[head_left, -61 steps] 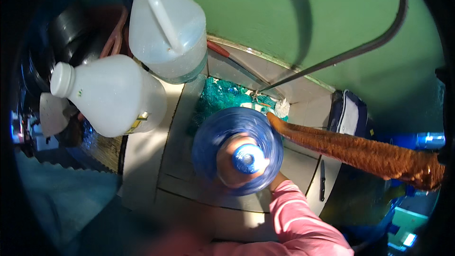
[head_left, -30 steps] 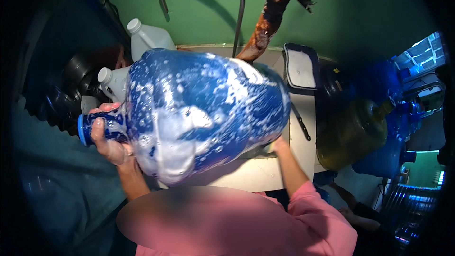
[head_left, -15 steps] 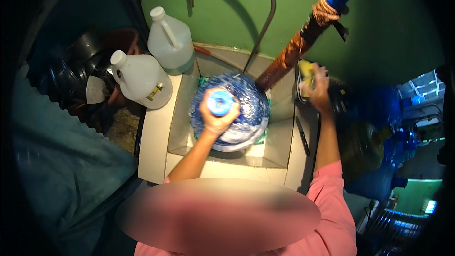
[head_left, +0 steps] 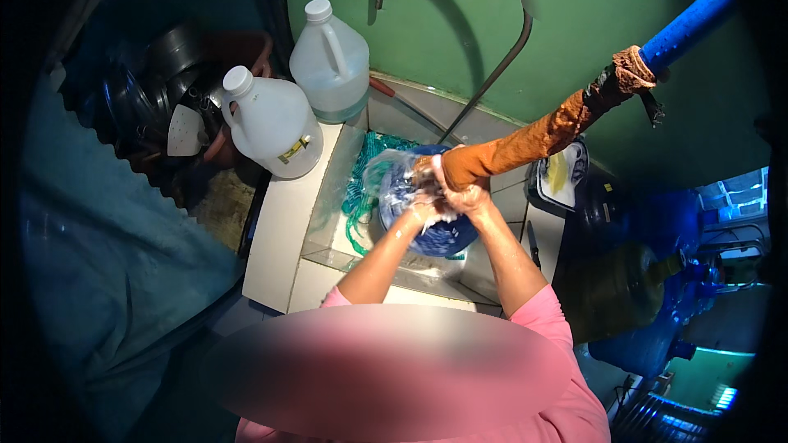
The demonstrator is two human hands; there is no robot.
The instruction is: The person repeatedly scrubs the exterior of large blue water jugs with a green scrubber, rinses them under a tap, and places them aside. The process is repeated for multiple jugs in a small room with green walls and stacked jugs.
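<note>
A large round blue water jug [head_left: 450,238] stands in the tiled sink [head_left: 328,256], partly hidden under my hands and splashing water. My right hand [head_left: 466,195] is closed around the lower end of the hose, a blue pipe wrapped in orange-brown cloth [head_left: 525,141]. Water and foam blur my left hand [head_left: 425,207], which is beside it over the jug; its fingers cannot be made out. A yellow sponge [head_left: 558,174] lies in a tray [head_left: 569,195] to the right of the sink.
Two white plastic jugs [head_left: 275,127] stand on the left ledge. Green netting [head_left: 367,180] lies in the sink. A curved metal faucet [head_left: 517,47] rises behind it, and a knife [head_left: 533,244] rests at right. Several water bottles [head_left: 628,291] stand further right.
My right hand has left the sponge in the tray and come left to the hose end. My left hand is off the jug's neck. The head view has shifted; water now splashes over the jug.
</note>
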